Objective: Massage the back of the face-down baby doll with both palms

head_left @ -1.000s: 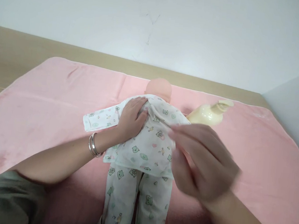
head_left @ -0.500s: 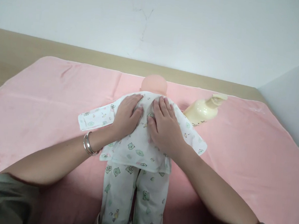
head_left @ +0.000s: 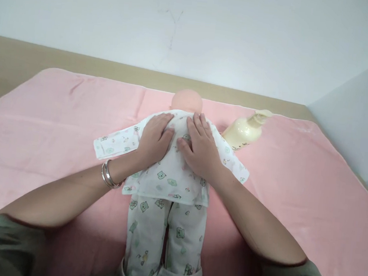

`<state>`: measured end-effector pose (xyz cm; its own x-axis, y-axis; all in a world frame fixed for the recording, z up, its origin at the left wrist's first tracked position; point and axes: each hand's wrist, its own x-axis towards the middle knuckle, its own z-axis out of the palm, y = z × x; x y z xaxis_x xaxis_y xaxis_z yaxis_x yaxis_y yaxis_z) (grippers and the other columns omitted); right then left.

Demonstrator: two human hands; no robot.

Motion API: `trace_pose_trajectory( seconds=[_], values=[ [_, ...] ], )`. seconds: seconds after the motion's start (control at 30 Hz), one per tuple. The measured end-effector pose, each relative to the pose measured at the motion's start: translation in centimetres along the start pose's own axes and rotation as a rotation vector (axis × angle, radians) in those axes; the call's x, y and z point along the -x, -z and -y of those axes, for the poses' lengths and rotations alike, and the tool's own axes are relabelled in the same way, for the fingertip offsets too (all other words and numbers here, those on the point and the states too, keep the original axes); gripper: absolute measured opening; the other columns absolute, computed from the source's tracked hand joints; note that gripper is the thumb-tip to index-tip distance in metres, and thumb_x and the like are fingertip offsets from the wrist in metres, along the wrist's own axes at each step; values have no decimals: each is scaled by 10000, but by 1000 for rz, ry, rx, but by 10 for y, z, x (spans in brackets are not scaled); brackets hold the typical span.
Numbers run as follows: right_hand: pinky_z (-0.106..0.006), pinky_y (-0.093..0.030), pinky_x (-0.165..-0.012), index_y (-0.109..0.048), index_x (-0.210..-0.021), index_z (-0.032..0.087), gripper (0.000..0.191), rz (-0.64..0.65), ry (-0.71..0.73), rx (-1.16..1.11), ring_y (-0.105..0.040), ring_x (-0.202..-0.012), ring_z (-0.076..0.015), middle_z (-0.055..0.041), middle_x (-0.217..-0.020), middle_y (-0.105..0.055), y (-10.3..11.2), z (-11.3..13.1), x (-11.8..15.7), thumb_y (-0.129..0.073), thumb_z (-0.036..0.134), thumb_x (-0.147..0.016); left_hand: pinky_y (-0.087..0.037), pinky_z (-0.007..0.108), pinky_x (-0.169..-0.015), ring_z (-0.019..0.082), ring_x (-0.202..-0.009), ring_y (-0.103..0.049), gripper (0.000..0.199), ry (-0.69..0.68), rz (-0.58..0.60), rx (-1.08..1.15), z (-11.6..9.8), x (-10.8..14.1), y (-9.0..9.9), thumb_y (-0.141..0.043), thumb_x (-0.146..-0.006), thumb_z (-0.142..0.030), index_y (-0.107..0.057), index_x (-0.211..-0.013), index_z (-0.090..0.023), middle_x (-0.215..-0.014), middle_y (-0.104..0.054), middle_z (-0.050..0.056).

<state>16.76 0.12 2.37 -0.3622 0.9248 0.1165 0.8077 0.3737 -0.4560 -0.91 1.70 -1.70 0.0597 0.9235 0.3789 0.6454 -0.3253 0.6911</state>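
A baby doll [head_left: 186,100] lies with its bald head away from me, dressed in a white printed top [head_left: 166,182] and matching trousers [head_left: 147,230]. Its sleeves spread out to both sides; the face does not show. My left hand [head_left: 155,138] rests flat on the upper left of the top, fingers stretched out. On the upper right lies my right hand [head_left: 201,147], also flat, its thumb apart from the fingers. A strip of printed cloth shows between the two hands. Two silver bangles [head_left: 110,174] circle my left wrist.
A cream pump bottle [head_left: 243,132] leans or lies tilted beside the doll's right-hand sleeve. Under everything is a pink mat [head_left: 297,175] on a wooden surface [head_left: 12,58]. A white wall [head_left: 239,39] rises behind, meeting another wall at the right.
The view has shifted slightly, so the doll and bottle appear a little further left and up. My right hand's thumb sits slightly nearer the middle of the top. Both hands remain on the cloth.
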Motion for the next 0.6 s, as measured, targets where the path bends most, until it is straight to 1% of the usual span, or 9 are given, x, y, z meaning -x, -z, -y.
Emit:
trace_pose_trajectory(
  seconds=[0.1,0.2,0.27,0.33,0.4,0.47,0.53,0.6],
  values=[
    [-611,-122,-1388,-266,-1669,-14,779,-4,-75,29,-24,-1696,-334,-211,-1786,-126,0,8,4,-410,442,-1054,-397,562,-1286,330,-1411,-578,562,0,7,-13,-1,1,0,-388,-963,-373,-635,-1388,-101,-1482,-653,173],
    [-616,-174,-1379,-245,-1666,-45,769,-12,-117,88,-90,-1686,-374,-254,-1771,-151,-2,20,13,-394,414,-1067,-363,565,-1305,332,-1461,-537,573,1,12,-35,-2,2,1,-393,-968,-373,-631,-1403,-86,-1534,-614,184],
    [-611,-208,-1373,-260,-1664,-45,731,-12,-90,136,-117,-1679,-395,-263,-1766,-167,-4,28,20,-377,365,-1071,-362,564,-1305,330,-1462,-536,565,-3,8,-44,-2,2,1,-391,-974,-368,-635,-1399,-88,-1532,-615,187],
    [-595,-214,-1377,-301,-1657,-31,680,-12,-18,165,-123,-1680,-385,-246,-1765,-194,-4,32,24,-348,311,-1071,-371,557,-1303,329,-1450,-544,554,-9,7,-48,-2,0,2,-383,-983,-359,-635,-1393,-86,-1508,-631,192],
    [-566,-200,-1390,-352,-1645,-10,647,5,64,155,-142,-1684,-344,-215,-1762,-238,-3,31,22,-330,274,-1064,-385,554,-1296,332,-1436,-551,550,-20,17,-54,-2,-1,2,-360,-998,-350,-629,-1391,-75,-1484,-641,202],
    [-539,-184,-1399,-389,-1636,19,637,40,105,98,-163,-1685,-299,-178,-1758,-272,0,23,13,-340,276,-1055,-400,554,-1287,334,-1422,-560,551,-36,34,-72,-4,-1,3,-330,-1017,-346,-620,-1396,-70,-1472,-642,208],
    [-541,-163,-1400,-388,-1639,34,651,51,75,27,-167,-1685,-284,-158,-1761,-271,2,11,0,-362,305,-1047,-393,562,-1292,341,-1443,-544,555,-44,45,-100,-9,5,3,-314,-1030,-342,-605,-1417,-71,-1493,-628,206],
    [-560,-145,-1396,-343,-1653,20,688,28,3,-16,-150,-1687,-296,-164,-1768,-242,3,1,-12,-386,335,-1043,-353,578,-1315,354,-1515,-479,567,-54,60,-125,-18,15,3,-321,-1028,-321,-574,-1460,-55,-1557,-578,209]
  ],
)
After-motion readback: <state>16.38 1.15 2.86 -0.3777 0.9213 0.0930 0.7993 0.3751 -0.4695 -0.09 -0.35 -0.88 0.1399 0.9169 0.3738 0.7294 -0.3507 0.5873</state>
